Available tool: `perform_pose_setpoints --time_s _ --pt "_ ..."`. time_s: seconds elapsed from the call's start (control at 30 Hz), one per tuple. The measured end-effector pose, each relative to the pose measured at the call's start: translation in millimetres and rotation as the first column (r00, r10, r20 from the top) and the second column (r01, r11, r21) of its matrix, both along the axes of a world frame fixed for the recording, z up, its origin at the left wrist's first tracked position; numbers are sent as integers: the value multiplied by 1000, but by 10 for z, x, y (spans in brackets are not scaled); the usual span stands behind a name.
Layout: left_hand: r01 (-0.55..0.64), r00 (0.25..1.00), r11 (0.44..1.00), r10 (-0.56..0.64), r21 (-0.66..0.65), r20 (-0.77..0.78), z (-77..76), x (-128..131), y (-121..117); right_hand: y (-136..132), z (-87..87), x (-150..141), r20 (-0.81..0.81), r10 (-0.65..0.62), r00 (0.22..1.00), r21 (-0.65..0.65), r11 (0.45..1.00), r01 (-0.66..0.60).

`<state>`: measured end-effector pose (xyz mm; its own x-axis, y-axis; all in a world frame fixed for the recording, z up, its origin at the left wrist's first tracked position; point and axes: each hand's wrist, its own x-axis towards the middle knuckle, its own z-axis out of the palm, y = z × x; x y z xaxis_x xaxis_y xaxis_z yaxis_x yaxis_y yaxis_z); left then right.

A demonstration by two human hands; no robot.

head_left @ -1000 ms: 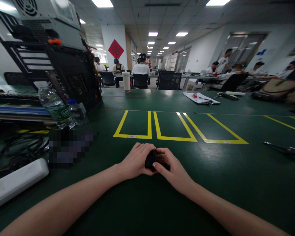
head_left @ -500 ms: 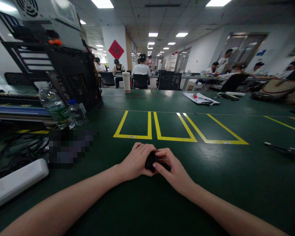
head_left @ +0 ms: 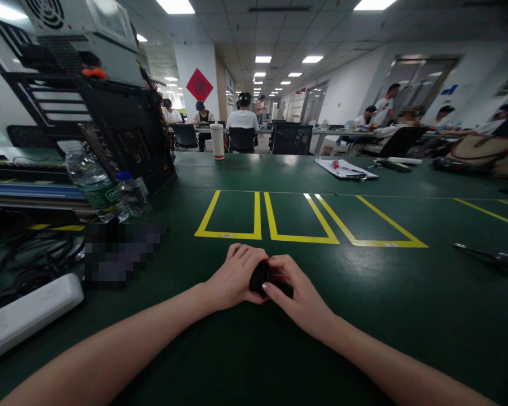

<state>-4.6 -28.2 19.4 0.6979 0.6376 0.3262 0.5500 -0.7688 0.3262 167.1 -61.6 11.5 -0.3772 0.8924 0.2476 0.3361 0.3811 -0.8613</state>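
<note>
Between the left grip (head_left: 237, 276) and the right grip (head_left: 298, 290), I have a small black object (head_left: 259, 276) low over the green surface (head_left: 258, 361). From my remote post I see the left grip clamped on it: the palm and fingers wrap its left and far sides, and the thumb lies along its near edge. The right grip is closed on the same piece by its tips, index finger at the far right corner and thumb at the near right, with a gap inside its curl. I cannot tell whether the object's underside touches the surface.

Just beyond both grips I have yellow tape outlines (head_left: 302, 240). Well to the right of the right grip lies a dark-handled tool (head_left: 502, 259); farther beyond it, a clipboard (head_left: 345, 169) with paper. To the left of the left grip I find a white power strip (head_left: 29, 318), and beyond that, two clear bottles (head_left: 131, 194). Far ahead of the grips stands a white cup (head_left: 217, 141).
</note>
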Motion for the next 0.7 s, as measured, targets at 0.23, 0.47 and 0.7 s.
perform_pose_setpoints --time_s 0.23,0.47,0.7 --pt "1 1000 999 -2 -39 -24 91 -5 -29 -2 11 -3 -37 -4 999 -89 996 0" --pt "-5 1000 1000 6 -26 16 -16 6 18 27 -18 12 -45 -9 999 -142 990 3" --pt "-19 999 1000 19 -6 30 -48 12 30 4 -2 4 -16 -5 1000 -41 999 4"
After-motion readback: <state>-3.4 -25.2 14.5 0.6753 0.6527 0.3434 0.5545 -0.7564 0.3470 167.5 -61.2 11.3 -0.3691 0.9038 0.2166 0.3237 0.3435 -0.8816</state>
